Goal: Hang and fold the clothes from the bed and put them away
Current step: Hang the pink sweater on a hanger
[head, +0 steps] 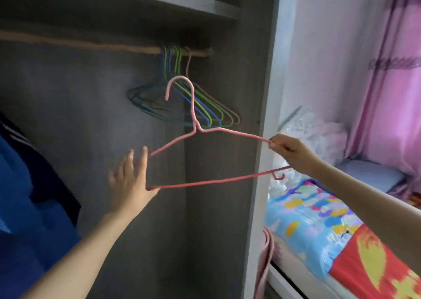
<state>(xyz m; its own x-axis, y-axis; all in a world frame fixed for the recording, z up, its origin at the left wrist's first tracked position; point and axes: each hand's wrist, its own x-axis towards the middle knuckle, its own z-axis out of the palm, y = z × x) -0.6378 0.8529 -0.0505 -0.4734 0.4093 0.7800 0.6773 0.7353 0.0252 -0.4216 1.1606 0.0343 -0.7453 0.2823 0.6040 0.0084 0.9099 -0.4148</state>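
A pink wire hanger [205, 182] hangs in the air in front of the open wardrobe, its hook pointing up. My right hand [290, 152] pinches the hanger's right shoulder. My left hand [131, 176] is spread with straight fingers at the hanger's left corner, touching it. Behind the hanger, several empty blue, green and pink hangers [193, 107] hang on the wooden rail [114, 45]. Dark blue clothes [25, 196] hang at the far left of the wardrobe.
A grey shelf [182, 4] runs above the rail. The wardrobe's pale side panel [264, 139] stands between wardrobe and bed. The bed [319, 225] with a colourful sheet lies at lower right, with a white plastic bag [314, 127] at its head and pink curtains [391, 82] beyond.
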